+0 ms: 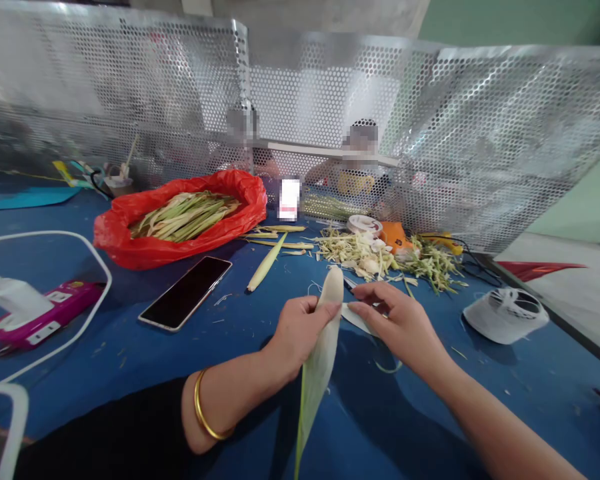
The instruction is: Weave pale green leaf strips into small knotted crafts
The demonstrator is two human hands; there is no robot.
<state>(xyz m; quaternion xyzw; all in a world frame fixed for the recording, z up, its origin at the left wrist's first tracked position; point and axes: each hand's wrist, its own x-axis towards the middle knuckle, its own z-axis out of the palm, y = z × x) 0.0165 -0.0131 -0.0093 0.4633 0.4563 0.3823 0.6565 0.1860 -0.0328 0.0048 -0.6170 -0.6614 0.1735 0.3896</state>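
My left hand (300, 330) is closed around a long pale corn husk (325, 367), thumb on top. The husk's rounded end points up and away, and its green-edged length hangs down towards me. Close on its right, my right hand (400, 327) is closed, thumb and fingers pinching a whitish husk piece (357, 320). A small pointed metal tip (350, 283) shows by the right fingertips; its remainder is hidden by the hand. Beyond the left hand, a narrow unopened-looking husk (267, 263) lies on the blue table (260, 427).
A red plastic bag (180, 251) full of husks stands back left. Nearer are a phone (186, 293), a purple power strip (45, 313) and a white cable. Husk scraps (357, 250) lie behind my hands, a white mesh roll (505, 317) right. A perforated screen (320, 87) closes the back.
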